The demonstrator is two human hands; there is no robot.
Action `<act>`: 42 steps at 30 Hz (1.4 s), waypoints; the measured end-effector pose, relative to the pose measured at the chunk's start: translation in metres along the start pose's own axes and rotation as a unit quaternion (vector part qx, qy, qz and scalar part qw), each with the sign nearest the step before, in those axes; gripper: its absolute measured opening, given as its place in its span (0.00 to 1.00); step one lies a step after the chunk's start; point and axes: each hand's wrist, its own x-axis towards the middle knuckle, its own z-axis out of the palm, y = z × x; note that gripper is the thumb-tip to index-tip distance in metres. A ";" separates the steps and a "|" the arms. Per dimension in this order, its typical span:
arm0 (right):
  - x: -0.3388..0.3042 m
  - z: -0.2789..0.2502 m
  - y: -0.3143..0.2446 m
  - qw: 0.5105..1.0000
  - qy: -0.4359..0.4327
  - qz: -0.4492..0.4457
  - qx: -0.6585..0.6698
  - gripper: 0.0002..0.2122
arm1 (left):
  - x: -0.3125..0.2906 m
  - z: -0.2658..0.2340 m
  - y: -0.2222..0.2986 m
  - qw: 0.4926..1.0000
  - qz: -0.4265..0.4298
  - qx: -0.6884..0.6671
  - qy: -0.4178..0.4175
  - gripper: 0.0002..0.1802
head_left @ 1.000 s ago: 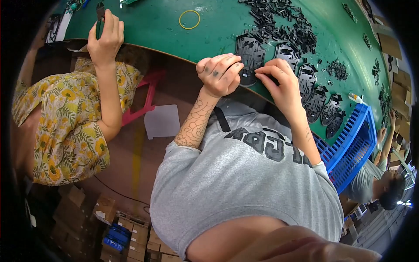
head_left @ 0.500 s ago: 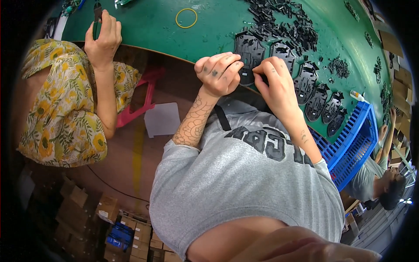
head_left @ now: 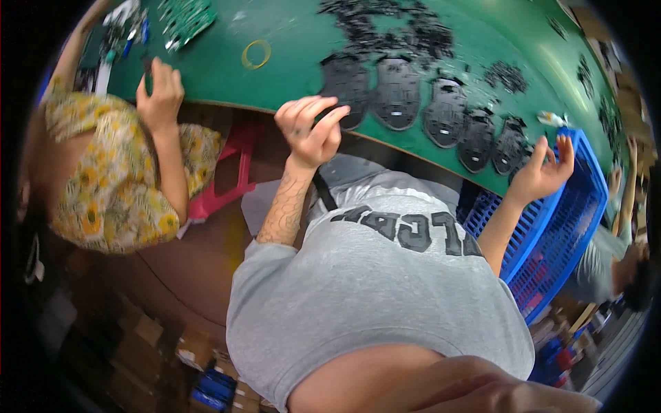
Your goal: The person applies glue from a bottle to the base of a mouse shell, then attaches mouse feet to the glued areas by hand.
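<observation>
My left hand (head_left: 308, 131) is raised at the table's front edge, beside the leftmost black plastic plate (head_left: 345, 86). Its fingers are loosely bent with a gap between them, and I see nothing held there. Over to the right, my right hand (head_left: 544, 172) is above the rim of the blue plastic basket (head_left: 582, 199), fingers apart and nothing visible in them. From the left plate, a row of similar shield-shaped black plates runs right along the edge, including a second plate (head_left: 396, 96) and a third plate (head_left: 444, 113).
Loose black parts (head_left: 392, 31) lie heaped behind the plates, with a smaller pile (head_left: 506, 77) to the right. A yellow ring (head_left: 256, 54) and green circuit boards (head_left: 184, 20) are on the green table. A co-worker's hand (head_left: 160, 96) is at left; a small white bottle (head_left: 551, 118) stands near the basket.
My right hand has left the leftmost plate and swung right to the basket. My left hand has shifted slightly left and down, its fingers loosening. The view has turned a little.
</observation>
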 end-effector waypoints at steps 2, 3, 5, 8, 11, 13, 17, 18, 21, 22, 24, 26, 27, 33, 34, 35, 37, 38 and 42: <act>0.014 -0.007 0.030 0.995 -0.064 0.076 -0.027 0.30 | -0.005 -0.001 0.002 1.000 0.002 0.025 -0.015 0.10; 0.017 -0.002 0.035 0.990 -0.077 0.116 -0.022 0.34 | -0.012 0.003 0.004 0.998 -0.023 0.065 0.000 0.10; 0.025 0.007 0.060 0.989 -0.110 0.089 -0.049 0.37 | -0.028 0.011 0.006 0.986 -0.137 0.058 0.071 0.13; 0.036 0.008 0.076 0.980 -0.112 0.047 -0.159 0.37 | -0.031 0.023 0.009 0.953 -0.256 -0.034 0.160 0.20; 0.042 0.012 0.076 0.980 -0.075 0.052 -0.178 0.37 | -0.025 0.021 0.021 0.959 -0.240 0.004 0.150 0.20; 0.056 0.014 0.098 0.977 -0.069 0.050 -0.196 0.37 | -0.025 0.026 0.020 0.955 -0.258 0.006 0.146 0.20; 0.083 0.020 0.131 0.945 -0.147 0.056 -0.288 0.32 | -0.011 0.031 0.020 0.942 -0.296 0.017 0.155 0.19; 0.088 0.020 0.134 0.915 -0.213 0.072 -0.334 0.29 | -0.011 0.030 0.018 0.939 -0.304 0.025 0.157 0.18; 0.087 0.018 0.152 0.934 -0.188 0.036 -0.302 0.19 | -0.010 0.033 0.016 0.941 -0.296 -0.001 0.165 0.18; 0.085 0.016 0.158 0.945 -0.182 0.027 -0.269 0.16 | -0.011 0.035 0.014 0.941 -0.298 -0.009 0.160 0.18; 0.089 0.007 0.142 0.978 -0.159 0.108 -0.077 0.16 | -0.013 0.035 0.010 0.942 -0.302 -0.006 0.146 0.18; 0.086 -0.007 0.109 0.955 -0.085 0.245 0.142 0.19 | -0.008 0.038 0.007 0.944 -0.308 -0.010 0.120 0.17; 0.081 -0.020 0.106 0.936 -0.060 0.257 0.234 0.21 | -0.003 0.044 0.004 0.948 -0.292 -0.021 0.124 0.17; 0.006 -0.062 0.059 0.658 0.085 0.406 0.628 0.12 | 0.006 0.043 0.002 0.954 -0.286 0.002 0.091 0.17; -0.002 -0.067 0.057 0.653 0.109 0.418 0.622 0.11 | 0.004 0.043 0.000 0.954 -0.288 0.001 0.085 0.17; -0.012 -0.071 0.058 0.655 0.115 0.421 0.618 0.11 | 0.002 0.042 -0.001 0.956 -0.284 0.010 0.076 0.18; -0.029 -0.076 0.061 0.827 0.203 0.318 0.416 0.12 | -0.001 0.042 -0.003 0.959 -0.275 0.011 0.067 0.18; -0.035 -0.075 0.066 0.828 0.205 0.320 0.413 0.12 | -0.002 0.042 -0.003 0.959 -0.275 0.010 0.063 0.18; -0.049 -0.070 0.081 0.934 0.258 0.160 0.186 0.13 | -0.004 0.040 0.000 0.954 -0.291 -0.012 0.066 0.17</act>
